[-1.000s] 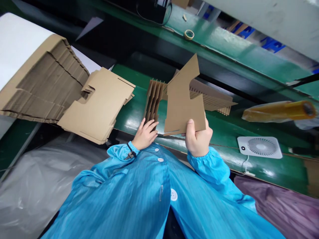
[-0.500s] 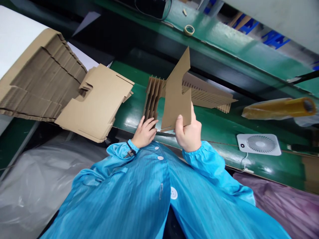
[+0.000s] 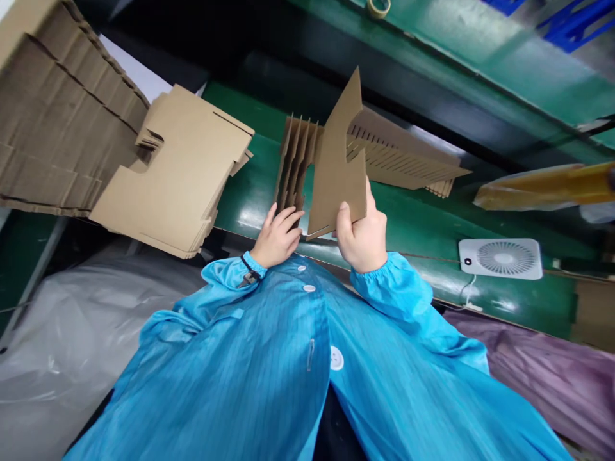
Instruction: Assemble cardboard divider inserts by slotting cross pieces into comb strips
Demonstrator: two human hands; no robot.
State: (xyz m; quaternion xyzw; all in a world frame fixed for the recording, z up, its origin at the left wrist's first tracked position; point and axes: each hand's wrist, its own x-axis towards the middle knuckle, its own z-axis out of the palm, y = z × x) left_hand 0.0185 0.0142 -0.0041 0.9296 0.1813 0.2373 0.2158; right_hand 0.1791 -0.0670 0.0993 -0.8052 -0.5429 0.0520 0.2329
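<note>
My right hand [image 3: 362,234] is closed on a notched cardboard divider [image 3: 336,169], with its thumb on the near face. The divider stands upright and slightly tilted, its lower edge close to the table's front edge. Just left of it stands a row of several upright cardboard dividers [image 3: 294,160], spaced apart. My left hand [image 3: 277,237] rests with spread fingers on the near ends of this row. Behind the held divider lie slotted cardboard strips [image 3: 408,160], partly hidden by it.
A pile of flat notched cardboard pieces [image 3: 177,166] lies on the left, beside a tall cardboard stack [image 3: 57,121]. On the green table [image 3: 413,221] a white fan [image 3: 502,258] lies at right. Farther back are a wrapped yellow roll [image 3: 542,186] and a tape roll [image 3: 378,8].
The whole scene sits higher in the picture as the camera has tilted down. Both hands keep nearly the same pose, the right one still gripping the divider beside the row.
</note>
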